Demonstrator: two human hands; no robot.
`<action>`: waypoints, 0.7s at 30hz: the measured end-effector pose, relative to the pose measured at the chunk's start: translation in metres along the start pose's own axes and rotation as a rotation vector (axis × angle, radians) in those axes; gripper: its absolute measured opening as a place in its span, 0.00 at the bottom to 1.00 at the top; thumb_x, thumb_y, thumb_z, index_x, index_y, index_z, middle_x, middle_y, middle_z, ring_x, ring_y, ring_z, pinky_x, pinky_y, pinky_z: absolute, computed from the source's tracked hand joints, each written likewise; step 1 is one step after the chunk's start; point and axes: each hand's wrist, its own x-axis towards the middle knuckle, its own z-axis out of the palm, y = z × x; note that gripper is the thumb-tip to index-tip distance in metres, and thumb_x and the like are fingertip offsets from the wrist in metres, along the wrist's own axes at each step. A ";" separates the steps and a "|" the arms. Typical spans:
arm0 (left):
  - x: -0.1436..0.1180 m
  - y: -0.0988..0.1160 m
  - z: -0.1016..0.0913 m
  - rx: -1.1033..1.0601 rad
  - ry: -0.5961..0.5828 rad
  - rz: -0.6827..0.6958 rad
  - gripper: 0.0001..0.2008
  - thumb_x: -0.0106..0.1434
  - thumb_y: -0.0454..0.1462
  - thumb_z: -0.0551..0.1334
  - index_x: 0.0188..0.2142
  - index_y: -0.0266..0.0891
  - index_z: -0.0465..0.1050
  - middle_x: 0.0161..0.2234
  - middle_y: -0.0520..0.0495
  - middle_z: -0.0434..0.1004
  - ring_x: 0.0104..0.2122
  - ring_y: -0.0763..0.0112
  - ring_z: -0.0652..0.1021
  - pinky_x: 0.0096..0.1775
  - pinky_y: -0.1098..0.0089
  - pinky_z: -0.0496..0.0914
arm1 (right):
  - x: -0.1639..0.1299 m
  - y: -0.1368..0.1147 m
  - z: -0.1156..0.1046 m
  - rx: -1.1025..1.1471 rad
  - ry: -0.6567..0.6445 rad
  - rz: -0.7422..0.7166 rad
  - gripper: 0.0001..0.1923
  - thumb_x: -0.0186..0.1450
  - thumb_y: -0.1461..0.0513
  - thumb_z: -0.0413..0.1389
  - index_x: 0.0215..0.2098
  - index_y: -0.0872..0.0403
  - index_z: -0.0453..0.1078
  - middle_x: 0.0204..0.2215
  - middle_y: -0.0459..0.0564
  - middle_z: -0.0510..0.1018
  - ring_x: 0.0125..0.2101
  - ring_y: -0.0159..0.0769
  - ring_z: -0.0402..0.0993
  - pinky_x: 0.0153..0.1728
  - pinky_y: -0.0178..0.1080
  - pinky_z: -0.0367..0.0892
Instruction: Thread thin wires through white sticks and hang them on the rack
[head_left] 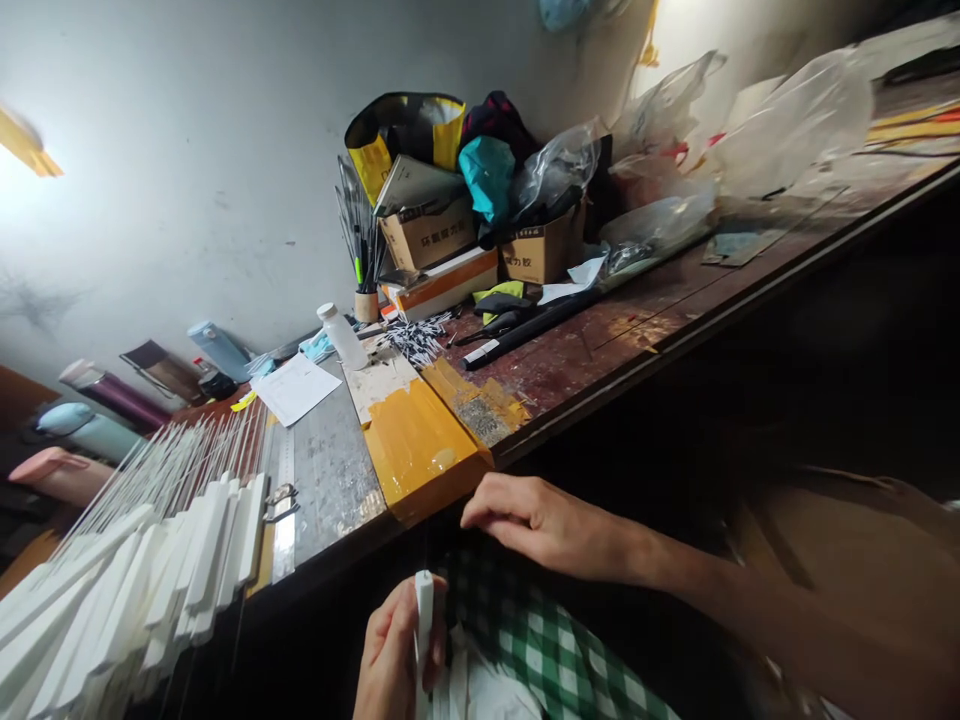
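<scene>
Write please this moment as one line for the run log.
left hand: holds white stick upright | right hand: open, at table edge near yellow-taped block | white sticks row at left

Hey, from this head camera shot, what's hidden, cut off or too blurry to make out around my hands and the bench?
1. White strip in the left hand: its lower end runs off the bottom edge.
2. Right hand: its fingertips curl under at the bench edge, so any contact there is hidden.
3. Print on the cardboard boxes: too small to read.
4. Plastic bags: motion blur hides their contents.
5. Under the bench: too dark.
</scene>
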 end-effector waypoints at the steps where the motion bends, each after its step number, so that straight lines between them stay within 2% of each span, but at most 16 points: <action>1: -0.001 0.001 0.000 0.009 -0.006 -0.007 0.23 0.58 0.53 0.64 0.35 0.32 0.79 0.13 0.55 0.60 0.14 0.82 0.55 0.18 0.76 0.45 | -0.005 -0.003 0.006 0.041 -0.027 0.015 0.14 0.64 0.70 0.51 0.43 0.53 0.76 0.37 0.48 0.77 0.39 0.33 0.75 0.43 0.34 0.70; 4: -0.003 0.002 -0.001 0.025 -0.025 -0.030 0.23 0.59 0.53 0.63 0.34 0.32 0.79 0.13 0.55 0.59 0.14 0.81 0.56 0.19 0.75 0.45 | -0.014 -0.007 0.017 0.102 -0.071 0.045 0.16 0.63 0.71 0.51 0.42 0.53 0.77 0.35 0.48 0.76 0.37 0.32 0.75 0.40 0.33 0.70; 8: -0.004 0.001 -0.001 0.089 0.043 -0.001 0.20 0.59 0.51 0.64 0.34 0.34 0.78 0.19 0.52 0.64 0.20 0.77 0.62 0.23 0.76 0.54 | -0.018 -0.008 0.016 0.122 -0.095 0.072 0.18 0.61 0.73 0.51 0.40 0.53 0.78 0.35 0.47 0.76 0.35 0.31 0.75 0.38 0.32 0.69; 13: -0.006 0.000 0.008 0.226 0.109 0.213 0.12 0.58 0.46 0.67 0.32 0.38 0.76 0.27 0.52 0.68 0.28 0.73 0.67 0.32 0.76 0.63 | -0.018 -0.009 0.017 0.177 -0.158 0.195 0.15 0.58 0.72 0.53 0.35 0.53 0.79 0.33 0.46 0.79 0.33 0.32 0.75 0.35 0.33 0.68; 18: -0.001 -0.013 0.006 0.284 0.290 0.417 0.10 0.55 0.43 0.70 0.32 0.40 0.74 0.33 0.51 0.69 0.34 0.71 0.71 0.38 0.75 0.65 | -0.027 -0.003 0.028 0.376 -0.210 0.505 0.09 0.58 0.68 0.55 0.32 0.54 0.77 0.21 0.41 0.74 0.21 0.27 0.66 0.20 0.28 0.58; 19: 0.002 -0.016 0.003 0.288 0.324 0.431 0.11 0.55 0.43 0.70 0.33 0.40 0.74 0.33 0.50 0.69 0.35 0.70 0.71 0.39 0.74 0.66 | -0.028 -0.001 0.027 0.353 -0.198 0.515 0.08 0.58 0.68 0.55 0.32 0.54 0.76 0.21 0.41 0.73 0.20 0.27 0.65 0.19 0.28 0.58; 21: 0.006 -0.020 -0.005 0.293 0.364 0.421 0.13 0.55 0.44 0.70 0.35 0.39 0.75 0.35 0.48 0.72 0.36 0.69 0.73 0.40 0.74 0.68 | -0.026 0.004 0.017 0.204 -0.093 0.423 0.07 0.59 0.67 0.55 0.31 0.54 0.75 0.24 0.43 0.75 0.24 0.29 0.69 0.24 0.30 0.62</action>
